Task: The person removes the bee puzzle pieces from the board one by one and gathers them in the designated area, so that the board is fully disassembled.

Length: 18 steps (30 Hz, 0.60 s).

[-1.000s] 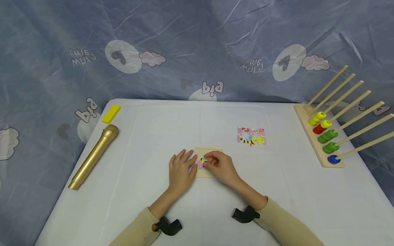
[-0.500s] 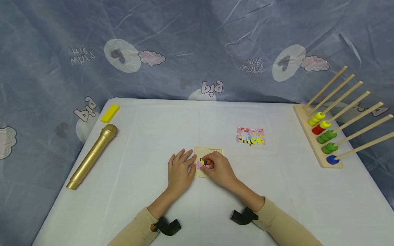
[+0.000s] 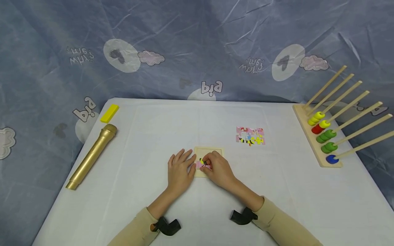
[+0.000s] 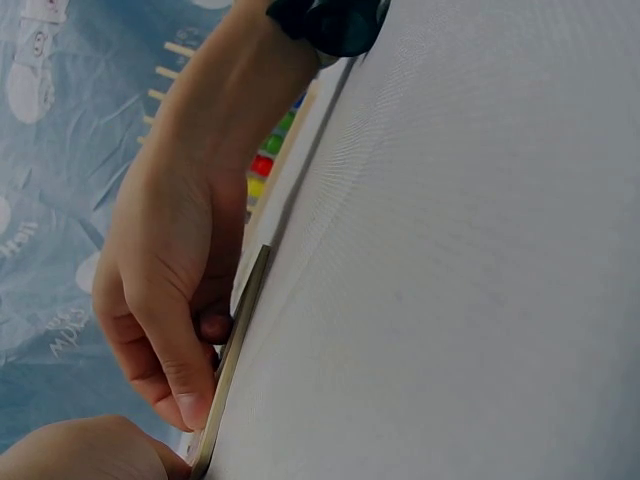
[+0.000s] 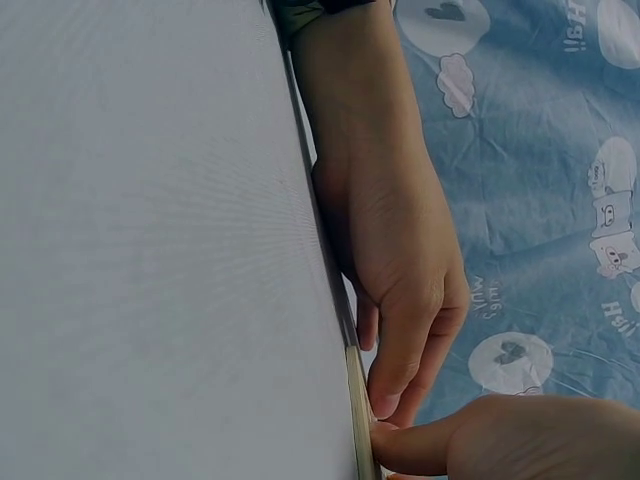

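Note:
A small wooden puzzle tray [image 3: 209, 148] lies on the white table, holding pink, yellow and black jigsaw pieces [image 3: 199, 164] at its lower left. My left hand [image 3: 179, 172] lies with fingers spread against the tray's left edge. Inside the tray, my right hand [image 3: 220, 171] pinches a jigsaw piece [image 3: 205, 163] between thumb and forefinger, its fingers covering most of it. From the left wrist view, the right hand [image 4: 175, 270] reaches over the tray's thin edge [image 4: 232, 350]. The right wrist view has the left hand [image 5: 385, 240] touching the tray [image 5: 360, 410].
Several loose jigsaw pieces [image 3: 250, 136] lie grouped right of the tray. A gold microphone [image 3: 92, 157] and yellow block [image 3: 109, 113] are at the left. A wooden peg abacus [image 3: 317, 136] with coloured beads stands at the right edge, before a blue-grey curtain [image 3: 191, 41].
The right hand's fingertips have shifted slightly left and closed together over the piece in the tray. The left hand has stayed at the tray's edge.

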Available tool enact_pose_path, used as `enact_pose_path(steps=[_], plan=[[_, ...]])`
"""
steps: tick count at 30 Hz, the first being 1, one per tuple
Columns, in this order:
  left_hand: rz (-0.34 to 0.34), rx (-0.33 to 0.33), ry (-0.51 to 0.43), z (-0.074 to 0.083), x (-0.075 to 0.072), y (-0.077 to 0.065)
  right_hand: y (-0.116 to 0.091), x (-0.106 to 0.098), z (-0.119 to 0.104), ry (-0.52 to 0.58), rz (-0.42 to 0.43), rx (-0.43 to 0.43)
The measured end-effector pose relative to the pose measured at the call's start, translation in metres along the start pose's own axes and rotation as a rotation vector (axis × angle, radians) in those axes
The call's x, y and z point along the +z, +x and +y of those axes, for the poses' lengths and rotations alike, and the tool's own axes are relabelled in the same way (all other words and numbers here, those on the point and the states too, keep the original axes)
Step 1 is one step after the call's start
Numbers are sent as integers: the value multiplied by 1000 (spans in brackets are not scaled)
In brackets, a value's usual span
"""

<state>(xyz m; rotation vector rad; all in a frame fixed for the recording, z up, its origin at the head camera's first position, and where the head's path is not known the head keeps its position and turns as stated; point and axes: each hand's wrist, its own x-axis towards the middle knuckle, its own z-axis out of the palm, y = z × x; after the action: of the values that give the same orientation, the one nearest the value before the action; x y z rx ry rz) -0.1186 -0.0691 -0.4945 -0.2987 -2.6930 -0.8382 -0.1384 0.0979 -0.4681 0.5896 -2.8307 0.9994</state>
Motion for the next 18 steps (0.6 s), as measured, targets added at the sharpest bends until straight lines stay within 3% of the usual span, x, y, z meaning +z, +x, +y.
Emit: enact_pose_path(steps=[18], plan=[[-10,-5,-12,1,0,-1,-2,-4,-3,10,-29,5]])
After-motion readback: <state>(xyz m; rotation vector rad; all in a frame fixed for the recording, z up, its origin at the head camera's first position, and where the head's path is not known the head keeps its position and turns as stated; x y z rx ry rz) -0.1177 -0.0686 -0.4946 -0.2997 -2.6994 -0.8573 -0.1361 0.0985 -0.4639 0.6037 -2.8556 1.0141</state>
